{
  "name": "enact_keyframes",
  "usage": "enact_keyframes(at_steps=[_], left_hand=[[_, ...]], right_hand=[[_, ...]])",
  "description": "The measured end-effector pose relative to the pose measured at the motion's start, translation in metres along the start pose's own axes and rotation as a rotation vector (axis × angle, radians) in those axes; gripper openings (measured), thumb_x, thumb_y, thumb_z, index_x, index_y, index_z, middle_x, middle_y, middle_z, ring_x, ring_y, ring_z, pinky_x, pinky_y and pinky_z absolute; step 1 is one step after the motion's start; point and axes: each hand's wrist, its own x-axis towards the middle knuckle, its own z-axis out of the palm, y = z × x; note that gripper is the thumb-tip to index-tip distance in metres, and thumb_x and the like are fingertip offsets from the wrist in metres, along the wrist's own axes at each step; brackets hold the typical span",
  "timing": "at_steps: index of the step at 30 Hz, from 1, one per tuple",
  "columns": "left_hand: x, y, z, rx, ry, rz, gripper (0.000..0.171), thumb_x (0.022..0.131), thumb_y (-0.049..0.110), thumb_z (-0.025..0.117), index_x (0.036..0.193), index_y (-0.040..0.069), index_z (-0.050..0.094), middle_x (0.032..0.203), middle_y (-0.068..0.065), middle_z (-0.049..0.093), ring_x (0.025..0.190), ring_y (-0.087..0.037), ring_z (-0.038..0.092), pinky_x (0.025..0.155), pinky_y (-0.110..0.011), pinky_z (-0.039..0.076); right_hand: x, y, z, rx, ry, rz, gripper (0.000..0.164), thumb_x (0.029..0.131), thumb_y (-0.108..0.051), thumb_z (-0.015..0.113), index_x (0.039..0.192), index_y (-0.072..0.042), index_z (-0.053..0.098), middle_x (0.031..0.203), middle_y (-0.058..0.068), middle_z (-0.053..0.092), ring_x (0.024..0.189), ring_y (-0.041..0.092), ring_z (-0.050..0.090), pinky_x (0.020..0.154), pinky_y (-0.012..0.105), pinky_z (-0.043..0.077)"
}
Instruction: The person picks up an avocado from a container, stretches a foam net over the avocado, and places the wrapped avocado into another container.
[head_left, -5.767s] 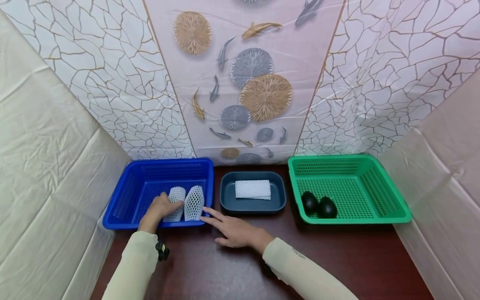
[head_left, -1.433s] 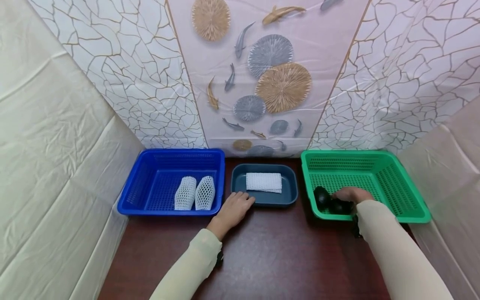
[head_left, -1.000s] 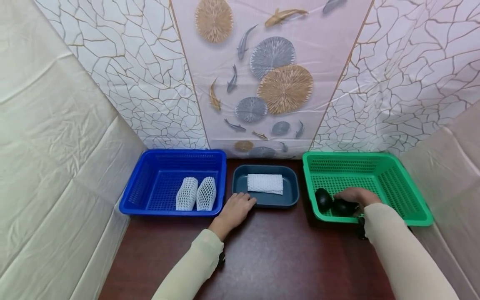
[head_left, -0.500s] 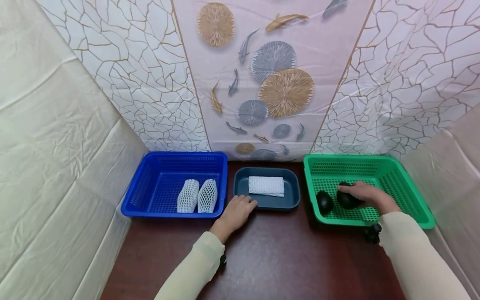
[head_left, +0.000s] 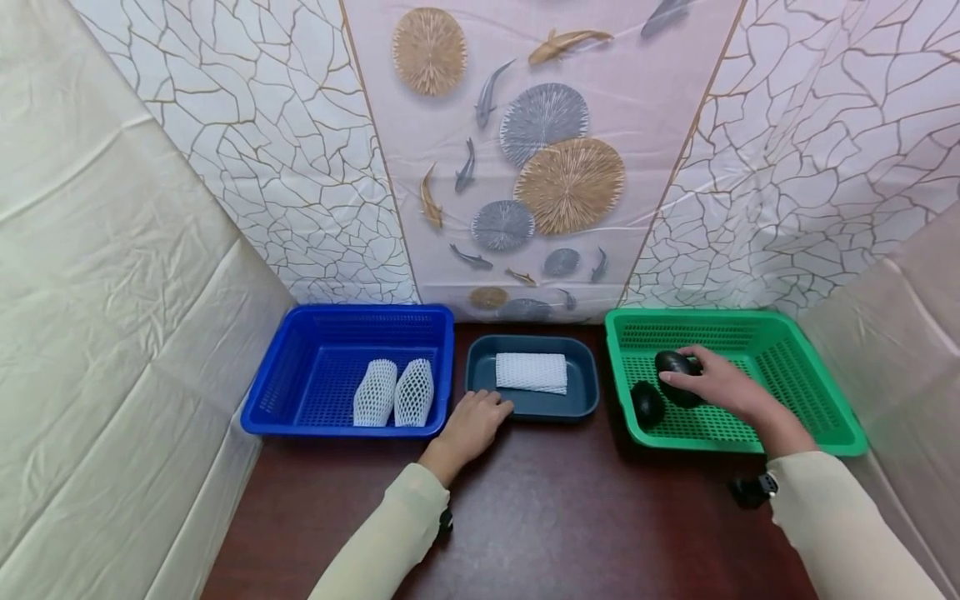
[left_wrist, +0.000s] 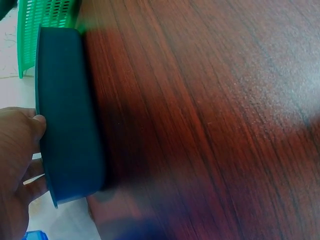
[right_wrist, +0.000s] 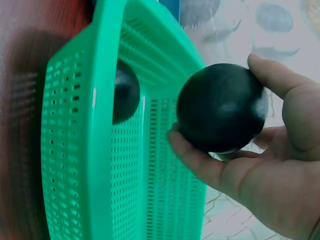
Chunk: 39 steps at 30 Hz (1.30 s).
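Observation:
My right hand [head_left: 720, 387] holds a dark, egg-shaped avocado [right_wrist: 220, 107] between thumb and fingers, raised over the green basket [head_left: 825, 417]. A second avocado [head_left: 647, 404] lies at that basket's near left corner, just below the held one in the head view. My left hand [head_left: 471, 425] rests at the near left rim of the dark teal tray [head_left: 543, 408], fingers relaxed; the left wrist view has its fingertips right at the tray's edge. Inside the tray lies a flat white foam net sleeve [head_left: 532, 372].
Left of the tray stands a blue basket [head_left: 315, 429], with two white foam net sleeves [head_left: 375, 393] standing side by side in its near right part. All three containers line up along the back of the dark wooden table [head_left: 555, 508], before a patterned cloth backdrop.
My right hand has raised one avocado off the green basket's floor. Earlier both hands were at the blue basket and its sleeves; my left hand has since moved right to the tray and stays there.

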Motion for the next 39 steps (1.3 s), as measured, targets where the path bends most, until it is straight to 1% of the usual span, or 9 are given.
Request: enact_keyframes(at_steps=[3, 8, 11, 16, 22, 25, 32, 36, 39], left_hand=[[0.0, 0.0, -0.001, -0.002, -0.009, -0.008, 0.022, 0.095, 0.008, 0.07, 0.114, 0.019, 0.072, 0.103, -0.002, 0.072, 0.092, -0.021, 0.067, 0.077, -0.036, 0.054], [0.001, 0.0, -0.002, -0.013, -0.03, -0.019, 0.023, 0.096, 0.008, 0.069, 0.115, 0.019, 0.072, 0.104, -0.002, 0.072, 0.093, -0.021, 0.067, 0.077, -0.037, 0.054], [0.001, 0.0, -0.003, -0.016, -0.041, -0.021, 0.022, 0.096, 0.008, 0.068, 0.115, 0.019, 0.072, 0.104, -0.002, 0.072, 0.094, -0.021, 0.067, 0.078, -0.037, 0.054], [0.003, -0.001, -0.003, -0.011, -0.04, -0.023, 0.02, 0.097, 0.011, 0.068, 0.115, 0.019, 0.072, 0.104, -0.002, 0.072, 0.095, -0.02, 0.067, 0.076, -0.036, 0.053], [0.003, -0.001, -0.001, -0.017, -0.04, -0.025, 0.019, 0.096, 0.009, 0.069, 0.111, 0.019, 0.073, 0.102, -0.002, 0.072, 0.093, -0.02, 0.067, 0.074, -0.036, 0.052], [0.003, -0.001, 0.0, -0.021, -0.04, -0.027, 0.018, 0.095, 0.009, 0.069, 0.11, 0.019, 0.072, 0.1, -0.002, 0.072, 0.092, -0.021, 0.067, 0.074, -0.036, 0.052], [0.003, 0.0, 0.001, -0.021, -0.038, -0.029, 0.019, 0.095, 0.008, 0.069, 0.11, 0.019, 0.073, 0.099, -0.002, 0.071, 0.091, -0.02, 0.067, 0.073, -0.036, 0.051], [0.004, 0.0, 0.0, -0.019, -0.041, -0.028, 0.019, 0.095, 0.008, 0.068, 0.111, 0.019, 0.073, 0.099, -0.002, 0.071, 0.091, -0.02, 0.067, 0.072, -0.035, 0.051], [0.003, 0.0, 0.0, -0.017, -0.045, -0.028, 0.02, 0.096, 0.009, 0.068, 0.111, 0.02, 0.073, 0.1, -0.002, 0.071, 0.091, -0.02, 0.067, 0.072, -0.035, 0.051]], right_hand=[[-0.002, -0.006, 0.005, -0.003, 0.044, -0.061, 0.079, 0.102, -0.046, 0.062, 0.152, 0.007, 0.032, 0.139, 0.037, 0.046, 0.106, 0.037, 0.062, 0.076, 0.04, 0.054], [-0.007, -0.016, 0.019, 0.003, 0.108, -0.157, 0.068, 0.098, -0.039, 0.07, 0.148, -0.001, 0.044, 0.136, 0.031, 0.052, 0.104, 0.036, 0.061, 0.073, 0.039, 0.053], [-0.01, -0.022, 0.029, 0.006, 0.131, -0.186, 0.065, 0.096, -0.039, 0.074, 0.146, -0.006, 0.049, 0.136, 0.028, 0.055, 0.103, 0.036, 0.061, 0.073, 0.038, 0.053], [-0.015, -0.032, 0.045, -0.024, 0.175, -0.212, 0.066, 0.093, -0.04, 0.077, 0.146, -0.009, 0.052, 0.138, 0.026, 0.056, 0.102, 0.035, 0.062, 0.071, 0.038, 0.053], [-0.019, -0.041, 0.066, -0.05, 0.19, -0.252, 0.066, 0.091, -0.037, 0.08, 0.146, -0.011, 0.054, 0.145, 0.023, 0.053, 0.11, 0.036, 0.061, 0.075, 0.04, 0.054], [-0.021, -0.045, 0.079, -0.071, 0.207, -0.301, 0.065, 0.089, -0.034, 0.082, 0.144, -0.012, 0.056, 0.142, 0.02, 0.056, 0.112, 0.034, 0.06, 0.079, 0.043, 0.053], [-0.025, -0.052, 0.107, -0.107, 0.221, -0.382, 0.065, 0.085, -0.042, 0.084, 0.141, -0.019, 0.059, 0.14, 0.008, 0.058, 0.114, 0.025, 0.061, 0.083, 0.042, 0.055], [-0.025, -0.052, 0.123, -0.151, 0.225, -0.434, 0.065, 0.085, -0.042, 0.084, 0.14, -0.019, 0.06, 0.139, 0.006, 0.058, 0.117, 0.026, 0.061, 0.085, 0.044, 0.055], [-0.024, -0.051, 0.135, -0.196, 0.226, -0.478, 0.063, 0.084, -0.037, 0.086, 0.139, -0.018, 0.061, 0.136, 0.007, 0.059, 0.118, 0.027, 0.062, 0.086, 0.046, 0.056]])
